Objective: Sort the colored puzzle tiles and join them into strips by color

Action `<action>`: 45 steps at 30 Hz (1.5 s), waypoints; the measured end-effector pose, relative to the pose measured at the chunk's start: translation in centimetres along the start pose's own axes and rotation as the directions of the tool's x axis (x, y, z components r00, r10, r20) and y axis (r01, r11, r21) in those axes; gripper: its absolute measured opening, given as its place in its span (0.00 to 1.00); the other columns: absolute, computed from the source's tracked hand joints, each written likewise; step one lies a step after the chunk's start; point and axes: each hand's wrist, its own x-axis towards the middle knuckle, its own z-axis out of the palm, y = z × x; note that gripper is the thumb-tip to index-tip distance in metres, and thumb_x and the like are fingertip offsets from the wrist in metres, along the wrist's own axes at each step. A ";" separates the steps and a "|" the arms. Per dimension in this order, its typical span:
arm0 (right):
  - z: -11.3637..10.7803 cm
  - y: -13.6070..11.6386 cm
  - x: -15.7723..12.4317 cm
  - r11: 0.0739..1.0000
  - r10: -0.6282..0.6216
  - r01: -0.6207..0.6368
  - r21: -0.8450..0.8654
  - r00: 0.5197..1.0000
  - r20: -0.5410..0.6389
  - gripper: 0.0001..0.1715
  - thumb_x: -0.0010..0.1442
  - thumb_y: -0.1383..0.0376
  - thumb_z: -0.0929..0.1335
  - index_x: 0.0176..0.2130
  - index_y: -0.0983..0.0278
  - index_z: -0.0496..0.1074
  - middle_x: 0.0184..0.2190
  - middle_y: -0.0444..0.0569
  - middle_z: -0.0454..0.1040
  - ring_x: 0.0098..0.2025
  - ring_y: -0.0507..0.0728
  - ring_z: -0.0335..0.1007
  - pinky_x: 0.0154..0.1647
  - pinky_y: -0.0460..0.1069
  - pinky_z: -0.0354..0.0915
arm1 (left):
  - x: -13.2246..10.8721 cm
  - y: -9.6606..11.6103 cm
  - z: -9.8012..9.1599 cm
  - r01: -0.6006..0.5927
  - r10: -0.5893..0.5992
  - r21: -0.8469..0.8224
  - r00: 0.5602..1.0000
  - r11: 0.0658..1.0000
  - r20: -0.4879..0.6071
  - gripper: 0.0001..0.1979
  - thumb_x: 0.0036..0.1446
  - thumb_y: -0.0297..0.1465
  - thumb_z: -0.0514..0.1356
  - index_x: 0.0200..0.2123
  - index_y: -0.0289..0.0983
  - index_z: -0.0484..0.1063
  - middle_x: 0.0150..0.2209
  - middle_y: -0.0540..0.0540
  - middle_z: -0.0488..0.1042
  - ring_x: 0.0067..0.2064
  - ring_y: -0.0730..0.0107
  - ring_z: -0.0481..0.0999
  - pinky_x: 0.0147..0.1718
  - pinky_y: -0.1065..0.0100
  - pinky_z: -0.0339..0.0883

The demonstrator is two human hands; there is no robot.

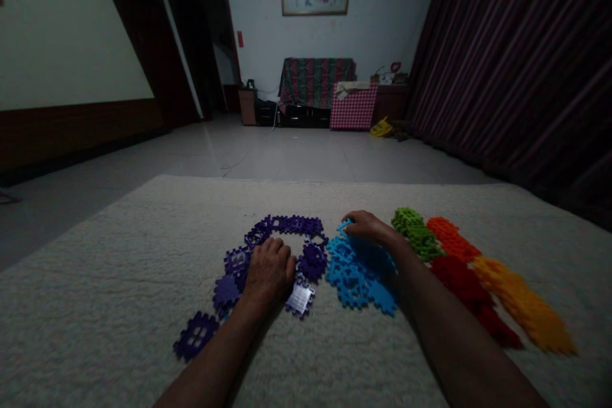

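Note:
Purple square interlocking tiles with notched edges (313, 261) lie in a loose ring on the pale rug. My left hand (270, 268) rests on the left side of this ring, back up, fingers bent down and close together; whatever is under the fingertips is hidden. My right hand (367, 227) is at the far side of a flat pile of light blue tiles (351, 274), its fingers closed on the edge of one light blue tile (343, 225). A single purple tile (196, 335) lies apart, beside my left forearm. One shiny, pale-looking tile (300, 299) sits just right of my left hand.
Right of my right arm lie heaps of green tiles (417, 234), orange tiles (452, 238), red tiles (471, 296) and yellow tiles (523, 303). The fleecy rug (119, 287) ends at a tiled floor (296, 156). Cloth-covered furniture (315, 83) stands by the far wall, and a dark curtain (516, 64) hangs right.

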 end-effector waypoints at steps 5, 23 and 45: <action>-0.8 -0.8 -1.7 0.996 -0.074 0.076 -0.043 0.996 0.049 0.21 0.51 0.70 0.67 0.46 0.65 0.77 0.45 0.53 0.79 0.45 0.58 0.73 0.44 0.45 0.64 | -0.1 0.0 -0.1 -0.005 0.005 0.001 1.000 1.000 -0.005 0.11 0.63 0.32 0.52 0.38 0.39 0.74 0.45 0.43 0.74 0.51 0.59 0.68 0.50 0.59 0.60; 1.6 -4.5 -3.7 0.962 -0.066 0.090 -0.259 0.993 0.102 0.16 0.47 0.62 0.73 0.39 0.61 0.79 0.46 0.56 0.76 0.48 0.65 0.71 0.51 0.57 0.60 | -0.1 0.0 -0.4 -0.007 0.006 0.012 1.000 1.000 0.023 0.12 0.64 0.33 0.50 0.37 0.39 0.73 0.42 0.43 0.73 0.50 0.60 0.68 0.49 0.60 0.59; 5.0 -7.9 -2.0 0.901 -0.203 0.241 -0.362 0.969 0.138 0.29 0.58 0.72 0.62 0.59 0.66 0.60 0.58 0.62 0.65 0.59 0.66 0.60 0.60 0.62 0.50 | 0.0 -0.3 0.8 0.077 -0.087 -0.105 0.992 0.991 -0.092 0.17 0.66 0.32 0.48 0.54 0.37 0.67 0.55 0.39 0.71 0.56 0.59 0.69 0.53 0.57 0.61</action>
